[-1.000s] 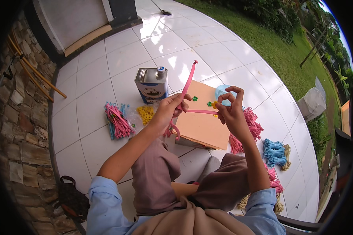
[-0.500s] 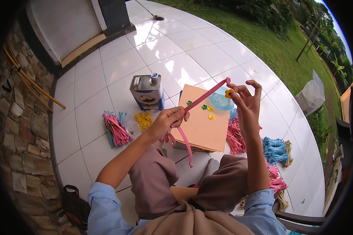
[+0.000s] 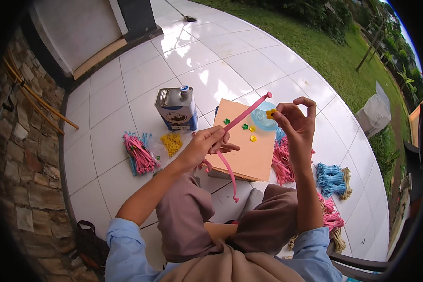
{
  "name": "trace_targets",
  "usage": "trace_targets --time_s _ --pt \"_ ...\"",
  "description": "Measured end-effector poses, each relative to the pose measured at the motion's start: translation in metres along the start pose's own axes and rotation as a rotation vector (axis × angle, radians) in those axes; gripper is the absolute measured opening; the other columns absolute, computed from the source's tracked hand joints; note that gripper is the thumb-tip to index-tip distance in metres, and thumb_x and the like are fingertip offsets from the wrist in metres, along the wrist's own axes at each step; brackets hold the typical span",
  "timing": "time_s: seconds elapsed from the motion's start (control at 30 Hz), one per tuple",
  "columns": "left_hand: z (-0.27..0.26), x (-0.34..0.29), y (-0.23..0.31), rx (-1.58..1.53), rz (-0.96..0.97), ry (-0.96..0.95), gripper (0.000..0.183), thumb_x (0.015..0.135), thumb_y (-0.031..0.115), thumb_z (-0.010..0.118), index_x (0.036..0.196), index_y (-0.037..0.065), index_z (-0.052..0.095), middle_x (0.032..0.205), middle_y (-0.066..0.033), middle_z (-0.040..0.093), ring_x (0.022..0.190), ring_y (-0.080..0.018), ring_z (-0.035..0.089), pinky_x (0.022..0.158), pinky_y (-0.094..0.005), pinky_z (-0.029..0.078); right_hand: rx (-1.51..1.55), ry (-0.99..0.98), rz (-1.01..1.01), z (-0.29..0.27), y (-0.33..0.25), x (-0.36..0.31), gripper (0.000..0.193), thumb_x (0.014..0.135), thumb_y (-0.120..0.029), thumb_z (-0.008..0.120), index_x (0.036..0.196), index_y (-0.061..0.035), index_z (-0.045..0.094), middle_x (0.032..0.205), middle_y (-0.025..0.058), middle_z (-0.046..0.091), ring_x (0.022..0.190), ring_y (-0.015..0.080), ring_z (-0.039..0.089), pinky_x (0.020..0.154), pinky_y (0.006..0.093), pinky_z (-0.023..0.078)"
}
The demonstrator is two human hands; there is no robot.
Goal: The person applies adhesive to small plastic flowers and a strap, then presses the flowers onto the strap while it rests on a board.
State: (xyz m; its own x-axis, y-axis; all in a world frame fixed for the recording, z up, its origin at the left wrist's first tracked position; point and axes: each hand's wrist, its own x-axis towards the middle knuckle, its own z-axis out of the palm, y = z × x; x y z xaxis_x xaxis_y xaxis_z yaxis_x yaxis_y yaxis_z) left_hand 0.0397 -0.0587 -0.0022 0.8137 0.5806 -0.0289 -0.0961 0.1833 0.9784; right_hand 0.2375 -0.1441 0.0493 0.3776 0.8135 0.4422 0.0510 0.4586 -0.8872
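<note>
My left hand (image 3: pixel 205 144) is closed around the middle of a pink strap (image 3: pixel 243 114). One end of the strap, with a small knob, slants up to the right; the other end dangles below the hand. Between thumb and forefinger, my right hand (image 3: pixel 298 121) pinches a yellow plastic flower (image 3: pixel 269 114) with a dark centre, close to the strap's knobbed end but apart from it. Under both hands lies a peach-coloured board (image 3: pixel 249 162). Green flowers (image 3: pixel 245 126) and loose yellow flowers (image 3: pixel 253 138) rest on it, beside a translucent blue dish (image 3: pixel 261 124).
A metal can (image 3: pixel 177 110) with a blue cap stands behind yellow flowers in a bag (image 3: pixel 172 143). Bundles of pink straps (image 3: pixel 138 152) lie left, more pink straps (image 3: pixel 282 162) and blue bundles (image 3: pixel 330 178) right. A broom (image 3: pixel 190 19) lies far off on the tiles.
The yellow flower in my right hand has turned and shifted slightly left and down. The strap's knobbed end has moved slightly left, and some fingers of my left hand have stretched out.
</note>
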Motion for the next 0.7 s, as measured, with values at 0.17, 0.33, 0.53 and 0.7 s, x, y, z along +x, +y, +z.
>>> trace_targets --time_s 0.17,0.33,0.53,0.7 --pt "0.010 -0.001 -0.003 -0.060 -0.042 0.002 0.027 0.097 0.028 0.034 0.085 0.006 0.046 0.050 0.0051 0.030 0.040 -0.0043 0.038 0.048 -0.0211 0.040 0.055 -0.135 0.154 0.016 0.007 -0.005 0.038 0.079 0.000 0.063 0.101 -0.0061 0.032 0.081 0.0102 0.060 0.079 0.0134 0.059 0.072 0.0261 0.046" --pt "0.011 0.001 -0.007 -0.055 -0.040 0.027 0.026 0.097 0.026 0.034 0.086 0.005 0.045 0.050 0.0047 0.030 0.039 -0.0039 0.031 0.044 -0.0203 0.034 0.012 -0.161 0.292 0.023 0.018 -0.006 0.035 0.078 -0.001 0.064 0.098 -0.0052 0.035 0.082 0.0115 0.061 0.081 0.0146 0.061 0.070 0.0244 0.047" --pt "0.013 0.000 -0.006 -0.074 -0.046 0.047 0.025 0.097 0.025 0.033 0.085 0.006 0.043 0.050 0.0044 0.029 0.038 -0.0040 0.027 0.042 -0.0204 0.031 0.027 -0.139 0.336 0.032 0.028 -0.007 0.035 0.077 0.000 0.065 0.096 -0.0048 0.037 0.083 0.0124 0.061 0.082 0.0162 0.062 0.073 0.0253 0.049" --pt "0.014 -0.001 -0.007 -0.086 -0.035 0.054 0.025 0.097 0.024 0.032 0.083 0.006 0.042 0.050 0.0045 0.029 0.038 -0.0039 0.027 0.042 -0.0202 0.031 0.047 -0.103 0.344 0.037 0.030 -0.008 0.033 0.077 0.001 0.065 0.094 -0.0053 0.038 0.083 0.0120 0.061 0.083 0.0166 0.062 0.076 0.0266 0.049"
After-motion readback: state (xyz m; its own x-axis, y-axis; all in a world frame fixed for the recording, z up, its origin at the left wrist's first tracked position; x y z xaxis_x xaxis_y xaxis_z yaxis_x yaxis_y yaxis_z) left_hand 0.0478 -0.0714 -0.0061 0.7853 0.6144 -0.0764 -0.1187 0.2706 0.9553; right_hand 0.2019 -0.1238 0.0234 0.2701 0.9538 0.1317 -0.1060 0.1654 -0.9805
